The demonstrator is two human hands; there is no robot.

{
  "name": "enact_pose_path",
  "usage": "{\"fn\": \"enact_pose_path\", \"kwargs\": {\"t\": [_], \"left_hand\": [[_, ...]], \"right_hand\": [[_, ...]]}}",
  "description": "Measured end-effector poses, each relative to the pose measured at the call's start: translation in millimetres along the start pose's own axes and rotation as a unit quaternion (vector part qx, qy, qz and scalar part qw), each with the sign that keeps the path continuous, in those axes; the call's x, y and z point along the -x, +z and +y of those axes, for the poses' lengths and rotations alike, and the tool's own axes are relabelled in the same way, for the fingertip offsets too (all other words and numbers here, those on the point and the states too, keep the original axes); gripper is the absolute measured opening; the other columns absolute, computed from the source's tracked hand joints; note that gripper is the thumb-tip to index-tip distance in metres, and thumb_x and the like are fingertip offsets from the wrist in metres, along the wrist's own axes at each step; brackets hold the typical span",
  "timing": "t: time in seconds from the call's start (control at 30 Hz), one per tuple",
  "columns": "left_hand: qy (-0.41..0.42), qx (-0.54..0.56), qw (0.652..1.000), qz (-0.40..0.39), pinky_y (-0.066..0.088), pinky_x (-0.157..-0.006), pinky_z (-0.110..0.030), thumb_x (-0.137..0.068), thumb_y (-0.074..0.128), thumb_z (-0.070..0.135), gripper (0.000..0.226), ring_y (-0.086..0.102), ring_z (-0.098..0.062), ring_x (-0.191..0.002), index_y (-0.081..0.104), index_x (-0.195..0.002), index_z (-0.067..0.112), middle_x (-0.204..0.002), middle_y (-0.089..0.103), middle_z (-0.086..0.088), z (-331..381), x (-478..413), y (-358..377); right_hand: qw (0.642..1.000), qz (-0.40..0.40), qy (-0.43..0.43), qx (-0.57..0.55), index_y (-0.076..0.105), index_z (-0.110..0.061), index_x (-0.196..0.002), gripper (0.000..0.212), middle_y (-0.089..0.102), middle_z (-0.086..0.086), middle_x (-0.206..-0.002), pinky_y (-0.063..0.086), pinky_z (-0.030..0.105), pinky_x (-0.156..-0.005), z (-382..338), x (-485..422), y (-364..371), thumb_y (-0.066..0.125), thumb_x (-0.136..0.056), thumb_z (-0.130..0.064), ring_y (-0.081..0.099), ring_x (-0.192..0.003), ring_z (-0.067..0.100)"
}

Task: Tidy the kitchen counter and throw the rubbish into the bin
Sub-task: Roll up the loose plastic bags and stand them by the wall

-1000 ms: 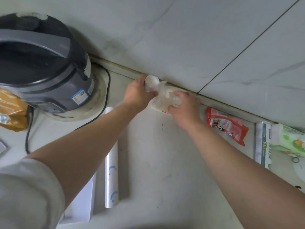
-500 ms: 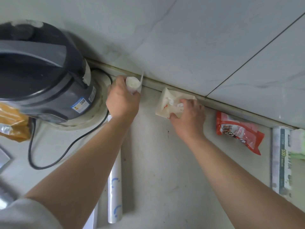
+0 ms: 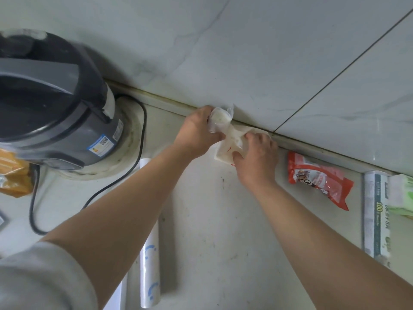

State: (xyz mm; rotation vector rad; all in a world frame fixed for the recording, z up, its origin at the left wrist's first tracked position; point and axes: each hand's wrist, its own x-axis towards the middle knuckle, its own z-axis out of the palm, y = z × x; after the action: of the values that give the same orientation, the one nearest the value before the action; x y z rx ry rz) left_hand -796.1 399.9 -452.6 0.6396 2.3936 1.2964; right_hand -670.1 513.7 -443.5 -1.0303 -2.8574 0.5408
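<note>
At the back of the counter, against the tiled wall, my left hand (image 3: 197, 130) grips a small white plastic cup (image 3: 219, 118) tipped on its side. Just right of it my right hand (image 3: 257, 157) holds a crumpled white wrapper with red print (image 3: 225, 148), fingers curled into it. Cup and wrapper touch each other between the two hands. The wrapper's lower edge rests on the pale counter (image 3: 214, 231). No bin is in view.
A dark grey rice cooker (image 3: 53, 104) stands at the left with its black cord (image 3: 107, 189) trailing forward. An orange packet (image 3: 13, 175) lies at the far left. A roll of clear film (image 3: 149, 253), a red snack bag (image 3: 319, 177), a boxed roll (image 3: 377, 215) and a green pack (image 3: 402, 195) lie around.
My left hand, which had carried the cup left toward the cooker, has come back right and brought the cup against the wrapper. My right hand has stayed on the wrapper.
</note>
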Motion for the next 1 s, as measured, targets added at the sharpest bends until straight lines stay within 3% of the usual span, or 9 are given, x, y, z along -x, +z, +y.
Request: {"fn": "enact_pose_path", "kwargs": {"t": [0.07, 0.17, 0.23, 0.37, 0.5, 0.67, 0.8, 1.0], "left_hand": [[-0.008, 0.015, 1.0, -0.002, 0.043, -0.066, -0.006, -0.071, 0.086, 0.016, 0.054, 0.062, -0.016, -0.094, 0.06, -0.118, 0.016, -0.106, 0.064, 0.005, 1.4, -0.2, -0.1], [-0.029, 0.029, 0.999, -0.007, 0.04, -0.065, -0.002, -0.068, 0.089, 0.018, 0.064, 0.058, -0.011, -0.095, 0.055, -0.122, 0.02, -0.112, 0.06, 0.007, 3.2, 0.1, -3.4], [-0.032, 0.022, 0.999, -0.012, 0.041, -0.072, -0.005, -0.067, 0.091, 0.019, 0.069, 0.057, -0.011, -0.101, 0.052, -0.125, 0.02, -0.119, 0.059, 0.005, 1.0, 1.5, -5.6], [-0.028, 0.001, 1.0, -0.01, 0.046, -0.095, -0.025, -0.067, 0.092, 0.023, 0.08, 0.054, -0.014, -0.118, 0.049, -0.135, 0.017, -0.131, 0.056, 0.002, -3.5, 6.7, -11.9], [-0.026, -0.012, 1.0, 0.011, 0.042, -0.105, -0.025, -0.069, 0.091, 0.029, 0.09, 0.048, -0.01, -0.127, 0.044, -0.145, 0.017, -0.14, 0.051, 0.006, -4.9, 18.0, -21.7], [-0.051, -0.001, 0.996, 0.07, 0.041, -0.111, -0.03, -0.074, 0.088, 0.033, 0.084, 0.048, -0.009, -0.129, 0.044, -0.145, 0.019, -0.133, 0.046, 0.014, -13.4, 54.0, -42.8], [-0.081, 0.023, 0.992, 0.095, 0.045, -0.109, -0.034, -0.078, 0.086, 0.027, 0.073, 0.051, -0.011, -0.124, 0.048, -0.14, 0.017, -0.132, 0.051, 0.007, -18.7, 87.4, -52.5], [-0.097, -0.032, 0.99, 0.094, 0.048, -0.09, -0.027, -0.081, 0.082, 0.019, 0.058, 0.054, -0.013, -0.108, 0.056, -0.134, 0.015, -0.125, 0.055, 0.0, -30.2, 117.2, -65.4]], "right_hand": [[1.0, -0.002, 0.012, 0.004, 0.058, -0.015, -0.122, 0.043, 0.054, 0.01, -0.129, 0.04, 0.047, -0.093, -0.8, -1.4, 0.2, 0.072, -0.084, -0.028, 0.044, -0.123, 0.037], [1.0, -0.006, 0.019, 0.002, 0.058, -0.015, -0.12, 0.041, 0.054, 0.009, -0.128, 0.04, 0.046, -0.093, -3.0, -1.8, -3.1, 0.071, -0.084, -0.028, 0.044, -0.122, 0.036], [1.0, 0.0, 0.028, -0.009, 0.058, -0.016, -0.12, 0.043, 0.055, 0.008, -0.127, 0.04, 0.045, -0.093, -3.5, -2.2, -4.9, 0.073, -0.082, -0.028, 0.046, -0.12, 0.036], [0.998, 0.008, 0.055, -0.025, 0.056, -0.014, -0.123, 0.051, 0.056, 0.008, -0.128, 0.04, 0.045, -0.098, -2.6, -2.3, -8.0, 0.075, -0.079, -0.03, 0.047, -0.12, 0.035], [0.998, 0.029, 0.057, -0.018, 0.055, -0.011, -0.12, 0.051, 0.057, 0.01, -0.123, 0.038, 0.043, -0.092, 0.0, 2.6, -14.5, 0.076, -0.076, -0.027, 0.049, -0.115, 0.036], [0.996, 0.071, 0.044, -0.027, 0.059, -0.012, -0.125, 0.047, 0.058, 0.011, -0.126, 0.036, 0.042, -0.092, 5.8, 13.3, -19.9, 0.073, -0.081, -0.021, 0.048, -0.116, 0.037], [0.996, 0.074, 0.036, -0.023, 0.066, -0.015, -0.12, 0.029, 0.059, 0.01, -0.125, 0.036, 0.043, -0.093, 8.3, 16.2, -21.3, 0.065, -0.091, -0.02, 0.047, -0.118, 0.038], [0.991, 0.123, -0.023, -0.044, 0.067, -0.007, -0.115, 0.032, 0.06, 0.017, -0.118, 0.04, 0.047, -0.09, -14.2, 26.4, -31.4, 0.07, -0.083, -0.012, 0.051, -0.109, 0.042]]}}
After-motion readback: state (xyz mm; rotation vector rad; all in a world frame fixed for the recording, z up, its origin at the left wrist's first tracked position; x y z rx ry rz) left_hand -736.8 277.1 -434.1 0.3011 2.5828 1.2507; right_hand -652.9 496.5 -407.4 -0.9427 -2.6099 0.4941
